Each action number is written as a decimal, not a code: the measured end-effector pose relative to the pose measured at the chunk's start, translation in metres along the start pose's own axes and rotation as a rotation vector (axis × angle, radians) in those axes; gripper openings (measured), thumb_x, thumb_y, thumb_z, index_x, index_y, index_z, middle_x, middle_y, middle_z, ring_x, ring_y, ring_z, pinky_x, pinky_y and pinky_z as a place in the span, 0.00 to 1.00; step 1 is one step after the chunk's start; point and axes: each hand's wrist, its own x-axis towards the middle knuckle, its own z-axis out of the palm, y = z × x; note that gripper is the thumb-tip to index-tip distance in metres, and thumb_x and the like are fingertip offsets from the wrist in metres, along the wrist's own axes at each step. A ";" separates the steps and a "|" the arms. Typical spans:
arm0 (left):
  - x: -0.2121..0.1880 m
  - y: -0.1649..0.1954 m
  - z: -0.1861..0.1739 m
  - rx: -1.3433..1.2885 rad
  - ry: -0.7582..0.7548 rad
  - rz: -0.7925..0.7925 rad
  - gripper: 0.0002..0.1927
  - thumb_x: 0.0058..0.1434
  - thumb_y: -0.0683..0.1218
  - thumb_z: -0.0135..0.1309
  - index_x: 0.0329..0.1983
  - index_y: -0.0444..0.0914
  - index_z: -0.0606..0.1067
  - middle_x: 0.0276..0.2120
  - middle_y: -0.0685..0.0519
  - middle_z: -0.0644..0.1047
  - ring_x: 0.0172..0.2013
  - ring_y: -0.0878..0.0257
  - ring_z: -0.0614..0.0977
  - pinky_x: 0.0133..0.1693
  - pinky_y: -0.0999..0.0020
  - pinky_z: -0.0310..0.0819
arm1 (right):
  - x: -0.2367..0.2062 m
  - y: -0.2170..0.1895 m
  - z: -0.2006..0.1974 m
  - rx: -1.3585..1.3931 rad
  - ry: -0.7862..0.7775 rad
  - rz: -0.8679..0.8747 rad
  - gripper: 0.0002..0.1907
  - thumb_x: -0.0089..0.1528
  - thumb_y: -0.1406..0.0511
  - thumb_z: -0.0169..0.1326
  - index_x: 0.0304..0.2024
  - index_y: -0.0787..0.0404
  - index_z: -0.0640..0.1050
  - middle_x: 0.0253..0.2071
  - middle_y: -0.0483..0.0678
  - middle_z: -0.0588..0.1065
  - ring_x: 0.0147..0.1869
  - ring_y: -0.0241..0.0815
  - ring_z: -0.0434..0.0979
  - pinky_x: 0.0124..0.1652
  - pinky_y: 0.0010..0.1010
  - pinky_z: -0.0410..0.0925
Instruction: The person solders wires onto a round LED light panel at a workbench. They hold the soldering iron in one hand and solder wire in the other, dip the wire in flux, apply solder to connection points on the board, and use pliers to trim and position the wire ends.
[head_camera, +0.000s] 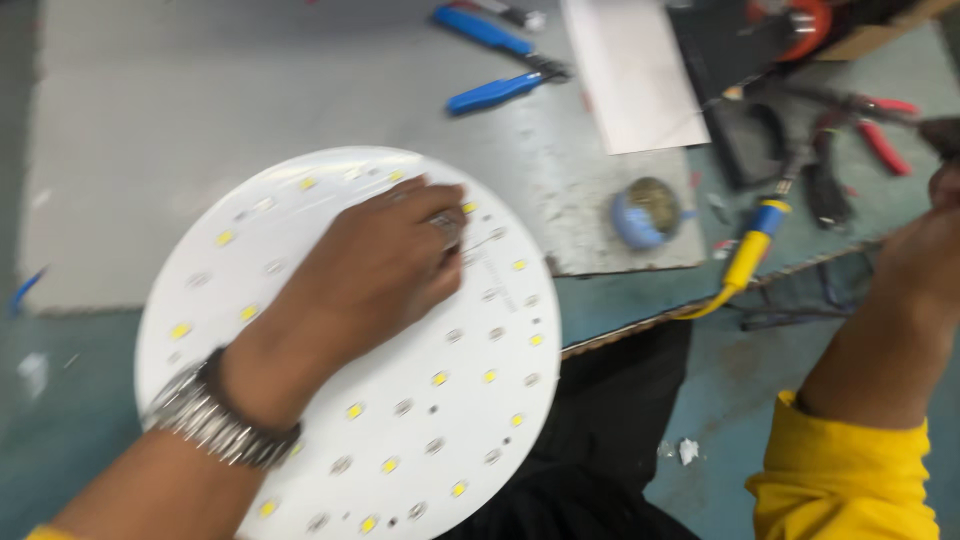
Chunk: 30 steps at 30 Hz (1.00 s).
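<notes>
Bench (200, 90) carried a grey mat, with a round white LED board (400, 420) lying at its front edge, partly overhanging. Left hand (375, 270) lay flat on top of board, fingers curled down near its centre, pressing rather than gripping. Right hand (925, 250) was up at the right edge, blurred and cut off; couldn't tell its grip. Behind: white sheet (625, 70), blue pliers (500, 60), yellow-handled iron (750, 255), small round tin (645, 212).
</notes>
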 end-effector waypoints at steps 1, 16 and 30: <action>0.001 0.001 -0.002 -0.028 -0.007 -0.022 0.07 0.58 0.42 0.57 0.33 0.32 0.80 0.52 0.46 0.79 0.50 0.48 0.81 0.49 0.57 0.76 | 0.012 -0.004 -0.011 -0.010 0.042 0.033 0.13 0.80 0.63 0.45 0.42 0.62 0.70 0.43 0.49 0.69 0.46 0.39 0.70 0.49 0.26 0.64; 0.001 0.007 -0.011 -0.052 -0.083 -0.101 0.06 0.54 0.41 0.59 0.29 0.31 0.78 0.50 0.49 0.80 0.50 0.54 0.82 0.48 0.61 0.77 | 0.104 -0.006 0.092 -0.254 0.273 0.101 0.18 0.79 0.57 0.64 0.44 0.64 0.76 0.32 0.47 0.70 0.26 0.35 0.66 0.26 0.23 0.57; 0.000 0.002 -0.003 -0.062 -0.075 -0.105 0.06 0.57 0.40 0.57 0.33 0.31 0.79 0.51 0.47 0.80 0.48 0.50 0.82 0.50 0.59 0.76 | 0.040 -0.058 0.311 -0.454 -1.098 -0.151 0.28 0.69 0.63 0.64 0.69 0.61 0.71 0.62 0.55 0.76 0.65 0.47 0.79 0.60 0.36 0.75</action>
